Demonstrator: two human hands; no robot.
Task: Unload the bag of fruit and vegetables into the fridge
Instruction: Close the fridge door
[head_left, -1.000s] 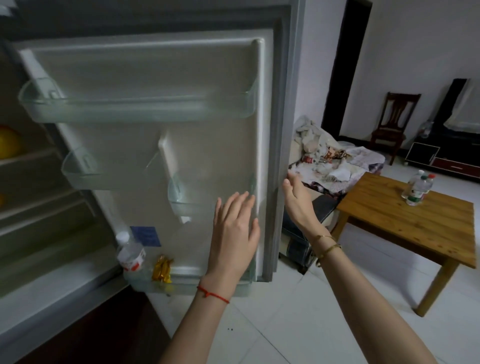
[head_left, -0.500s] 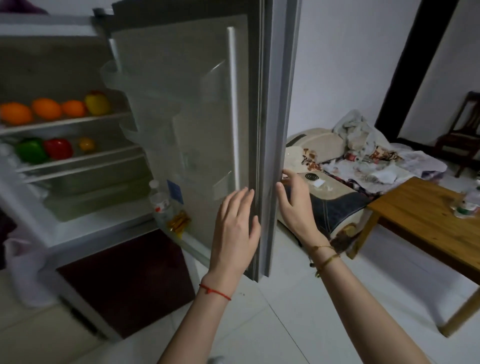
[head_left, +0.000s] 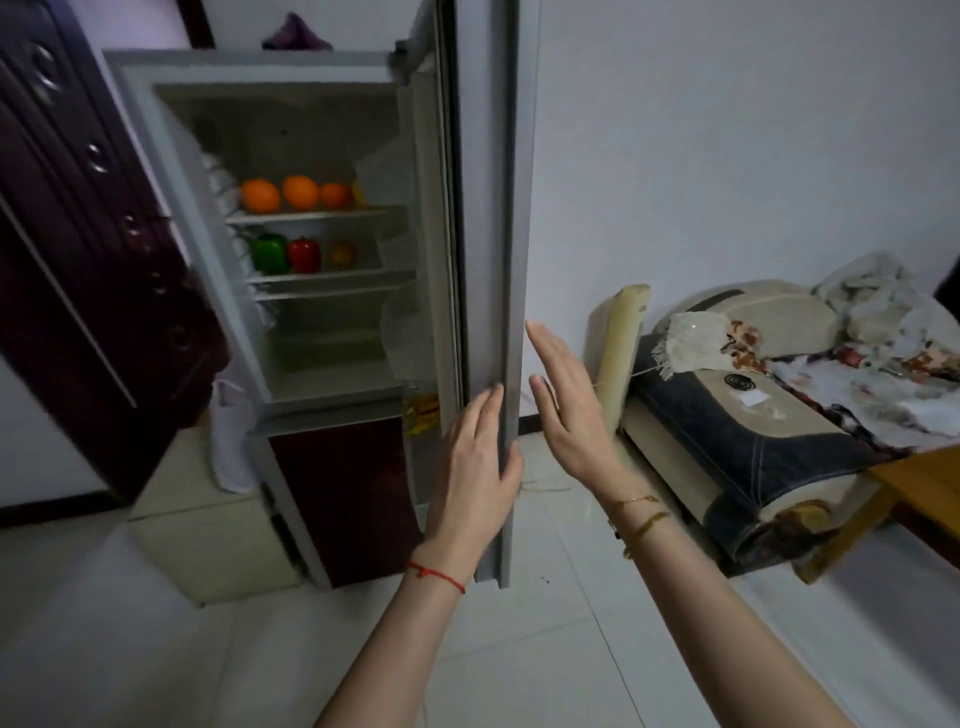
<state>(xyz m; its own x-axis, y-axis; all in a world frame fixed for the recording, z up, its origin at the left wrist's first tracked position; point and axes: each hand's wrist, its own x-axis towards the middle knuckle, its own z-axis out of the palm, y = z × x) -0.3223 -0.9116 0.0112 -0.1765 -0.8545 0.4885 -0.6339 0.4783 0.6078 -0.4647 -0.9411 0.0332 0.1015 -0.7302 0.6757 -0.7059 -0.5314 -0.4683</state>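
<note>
The left hand (head_left: 475, 467) lies flat-fingered on the door (head_left: 493, 260) edge, grasping nothing; the right hand (head_left: 563, 400) hovers released beside it. The door looks stiff and fairly heavy (bottles in its racks), so push at this free edge.

Three round oranges (head_left: 300, 192), one green pepper (head_left: 269, 252), one red pepper (head_left: 303, 254), and perhaps two yellowish fruits (head_left: 343, 253), partly hidden.
</note>
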